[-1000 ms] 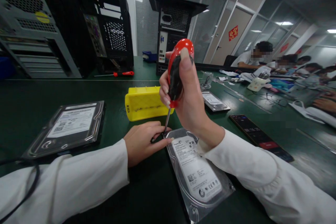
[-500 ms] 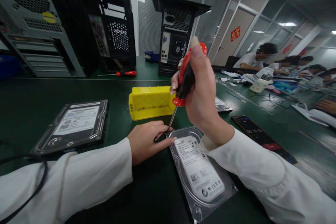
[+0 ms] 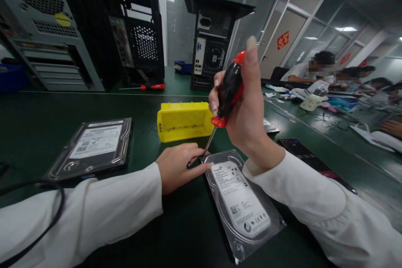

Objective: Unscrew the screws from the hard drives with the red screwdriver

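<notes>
My right hand (image 3: 243, 100) is wrapped round the red and black handle of a screwdriver (image 3: 230, 88), its thumb pointing up beside the handle's top. The shaft slants down to the far left corner of a hard drive (image 3: 241, 197), which lies label up on the table. My left hand (image 3: 179, 163) is closed at that same corner, thumb on the drive's top edge and fingers by the screwdriver's tip. What the tip touches is hidden behind these fingers. Just beyond the left hand stands a yellow bin (image 3: 185, 122) with small dark bits inside.
Another hard drive (image 3: 94, 146) lies at left, and part of a third (image 3: 270, 126) shows behind my right wrist. A phone (image 3: 314, 163) rests at right. Computer cases (image 3: 213, 42) and a second screwdriver (image 3: 152, 86) are at the back. Other people sit at far right.
The screwdriver's handle has turned in my right hand, with more of its black side facing me. My right thumb has lifted away from the handle. My left hand keeps its place at the drive's corner.
</notes>
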The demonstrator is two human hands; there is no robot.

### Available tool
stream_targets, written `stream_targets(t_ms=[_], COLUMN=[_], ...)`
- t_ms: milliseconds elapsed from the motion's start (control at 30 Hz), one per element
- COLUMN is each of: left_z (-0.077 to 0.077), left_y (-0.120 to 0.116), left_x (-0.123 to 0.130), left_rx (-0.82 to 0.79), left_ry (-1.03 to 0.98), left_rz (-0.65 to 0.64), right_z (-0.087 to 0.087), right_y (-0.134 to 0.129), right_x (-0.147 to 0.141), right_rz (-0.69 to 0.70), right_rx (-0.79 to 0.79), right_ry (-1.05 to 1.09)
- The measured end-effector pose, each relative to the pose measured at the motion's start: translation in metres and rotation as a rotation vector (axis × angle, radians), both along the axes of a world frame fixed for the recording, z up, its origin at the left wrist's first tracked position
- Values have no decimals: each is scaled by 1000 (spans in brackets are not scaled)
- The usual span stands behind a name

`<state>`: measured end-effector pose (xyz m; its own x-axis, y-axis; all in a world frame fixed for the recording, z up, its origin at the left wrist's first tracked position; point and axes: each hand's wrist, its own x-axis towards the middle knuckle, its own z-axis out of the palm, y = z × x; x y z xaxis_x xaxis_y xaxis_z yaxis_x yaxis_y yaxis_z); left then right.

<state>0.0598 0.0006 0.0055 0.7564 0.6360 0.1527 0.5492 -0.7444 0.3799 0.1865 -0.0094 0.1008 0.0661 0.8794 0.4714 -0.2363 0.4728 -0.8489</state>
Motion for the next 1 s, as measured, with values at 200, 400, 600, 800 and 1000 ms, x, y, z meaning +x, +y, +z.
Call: stream_targets(t_ms=[200,400,600,800,1000], left_z=[-1,-1,-2,3,3], left_y=[0,0,1,11,28], left_x=[0,-1,0,-8,-23], left_rx=[19,2,-27,-111,-124], left_ry=[-11,-36,-60,-153,-133], left_rz=[-11,5,-12,-56,-102], right_z=[-4,-9,4,11,7], right_y=[11,9,1,-1,-1], right_x=[10,0,2,16,28], right_rz=[93,120,83,81,40], right_rx=[124,39,159,162,128], right_ry=[240,194,167,138,117])
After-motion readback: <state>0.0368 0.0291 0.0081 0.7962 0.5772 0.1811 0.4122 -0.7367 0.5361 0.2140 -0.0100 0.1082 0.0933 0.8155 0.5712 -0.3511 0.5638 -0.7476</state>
